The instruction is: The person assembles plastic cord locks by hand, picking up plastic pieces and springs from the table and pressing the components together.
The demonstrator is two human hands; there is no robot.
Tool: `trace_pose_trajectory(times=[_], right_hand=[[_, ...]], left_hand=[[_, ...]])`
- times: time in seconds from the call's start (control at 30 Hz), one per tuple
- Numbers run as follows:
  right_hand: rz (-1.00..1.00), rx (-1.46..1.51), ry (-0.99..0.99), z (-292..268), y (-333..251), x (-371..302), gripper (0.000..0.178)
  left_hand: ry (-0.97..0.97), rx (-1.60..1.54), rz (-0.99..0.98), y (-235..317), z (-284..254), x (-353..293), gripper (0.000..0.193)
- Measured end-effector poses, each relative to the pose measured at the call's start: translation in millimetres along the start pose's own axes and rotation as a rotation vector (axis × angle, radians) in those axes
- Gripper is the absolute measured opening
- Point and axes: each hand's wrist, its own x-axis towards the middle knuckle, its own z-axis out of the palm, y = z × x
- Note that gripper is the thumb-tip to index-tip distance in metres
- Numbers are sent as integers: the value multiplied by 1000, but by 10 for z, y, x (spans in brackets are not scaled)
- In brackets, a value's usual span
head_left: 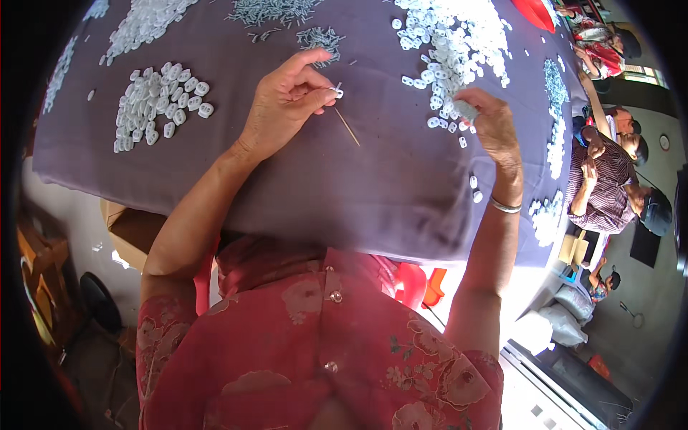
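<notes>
My left hand (pixel 283 100) is raised over the dark tablecloth, thumb and forefinger pinched on a small white plastic piece (pixel 339 93). A thin wooden stick (pixel 347 127) slants down from just below those fingers; whether the hand also holds it is unclear. At the near edge of a large heap of white plastic pieces (pixel 451 43), my right hand (pixel 494 122) has its fingers closed together. Something grey-green (pixel 466 110) shows at its fingertips, and I cannot tell whether it is held or wrapped around a finger.
Left of my hands lies a smaller pile of white two-holed pieces (pixel 161 100). Small grey pins (pixel 320 43) are heaped beyond my left hand. A red container (pixel 534 13) stands at the far right. People (pixel 605 179) sit along the table's right side. A cardboard box (pixel 132 229) is below the left edge.
</notes>
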Motion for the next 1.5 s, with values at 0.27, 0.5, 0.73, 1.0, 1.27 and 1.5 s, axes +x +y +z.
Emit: trace_pose_trajectory(times=[0.27, 0.5, 0.73, 1.0, 1.27, 1.5], right_hand=[[-207, -221, 0, 437, -384, 161, 18], [-115, 167, 77, 267, -316, 112, 30], [-62, 6, 20, 144, -23, -213, 11], [-175, -106, 29, 419, -182, -354, 17], [-203, -126, 37, 540, -363, -383, 12], [-186, 476, -101, 838, -591, -25, 9]], left_hand=[[22, 6, -4, -20, -2, 10, 37], [16, 5, -18, -9, -5, 3, 33], [26, 44, -22, 2, -6, -4, 33], [30, 45, -29, -19, 4, -7, 33], [41, 18, -40, 6, 21, -17, 32], [53, -22, -43, -21, 20, -4, 33]])
